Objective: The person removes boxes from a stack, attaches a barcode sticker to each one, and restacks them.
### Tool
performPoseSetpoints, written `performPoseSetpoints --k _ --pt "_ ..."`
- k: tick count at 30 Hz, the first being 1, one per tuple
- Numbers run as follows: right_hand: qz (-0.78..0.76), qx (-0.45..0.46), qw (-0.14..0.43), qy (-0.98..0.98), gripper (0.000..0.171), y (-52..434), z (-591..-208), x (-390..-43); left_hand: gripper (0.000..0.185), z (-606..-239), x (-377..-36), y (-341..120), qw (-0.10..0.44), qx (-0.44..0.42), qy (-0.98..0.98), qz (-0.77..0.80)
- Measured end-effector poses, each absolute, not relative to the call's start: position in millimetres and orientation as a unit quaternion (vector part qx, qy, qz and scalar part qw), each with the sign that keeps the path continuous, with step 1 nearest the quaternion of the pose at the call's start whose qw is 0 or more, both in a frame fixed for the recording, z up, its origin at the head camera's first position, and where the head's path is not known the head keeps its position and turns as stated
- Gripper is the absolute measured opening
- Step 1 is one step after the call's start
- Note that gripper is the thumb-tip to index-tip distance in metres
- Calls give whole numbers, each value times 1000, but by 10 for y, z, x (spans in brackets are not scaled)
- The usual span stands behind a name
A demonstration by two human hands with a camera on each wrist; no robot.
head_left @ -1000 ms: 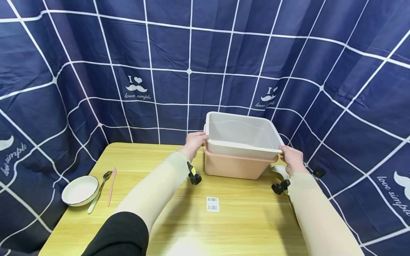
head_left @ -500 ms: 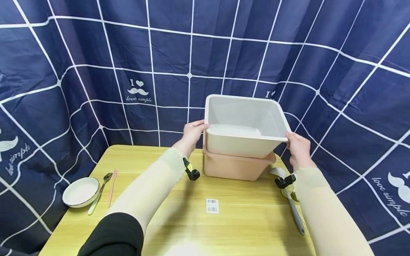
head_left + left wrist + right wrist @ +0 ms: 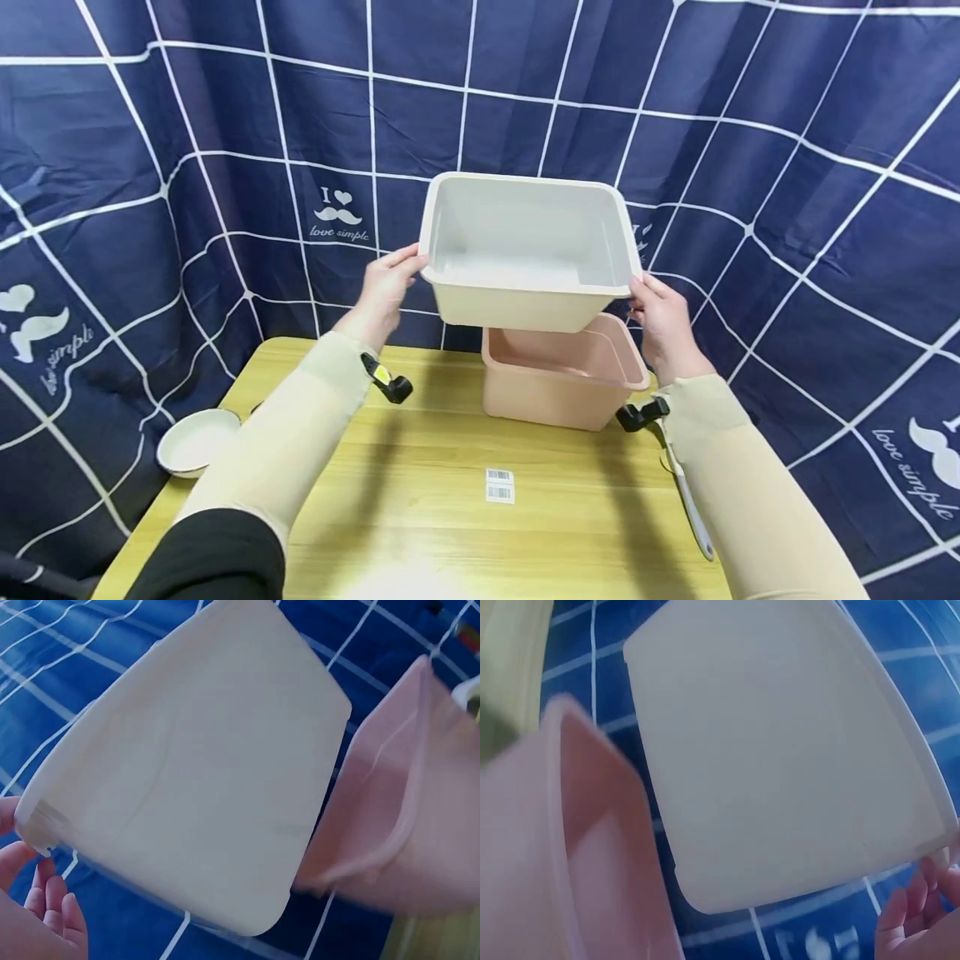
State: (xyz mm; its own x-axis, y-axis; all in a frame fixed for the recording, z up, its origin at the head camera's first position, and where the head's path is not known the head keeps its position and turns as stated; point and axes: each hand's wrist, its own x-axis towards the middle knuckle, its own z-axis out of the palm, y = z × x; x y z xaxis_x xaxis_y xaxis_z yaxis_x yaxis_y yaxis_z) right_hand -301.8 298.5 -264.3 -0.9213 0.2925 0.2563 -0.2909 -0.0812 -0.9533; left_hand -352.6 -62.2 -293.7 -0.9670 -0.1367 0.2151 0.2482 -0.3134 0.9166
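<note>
A white rectangular plastic bin is held up in the air, its open top tilted toward the head camera. My left hand pinches its left rim, and my right hand grips the rim at the right front corner. Below and behind it, a pink bin of similar shape stands on the table, with its inside partly showing. Both wrist views show the white bin's end wall apart from the pink bin.
On the wooden table lies a barcode label. A white bowl stands at the left edge, partly behind my left sleeve. A grey-handled utensil lies by my right forearm. A blue checked curtain surrounds the table.
Both hands have lifted the white bin up out of the pink bin and shifted it left. The pink bin stays put and its inside has come into view. The left forearm now covers the fork and knife.
</note>
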Motion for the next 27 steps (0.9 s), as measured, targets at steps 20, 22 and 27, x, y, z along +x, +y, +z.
performPoseSetpoints --k 20,22,27 --pt "727 40 19 -685 48 1723 -3175 -3276 26 -3069 -3424 -1836 207 12 -465 -861" --pt "718 33 10 -695 45 1640 -3322 -3268 27 -3190 -3425 -1895 204 34 -462 -862" --pt "697 23 -27 -716 41 1499 -3663 -3260 26 -3574 -3446 -2025 190 86 -477 -854"
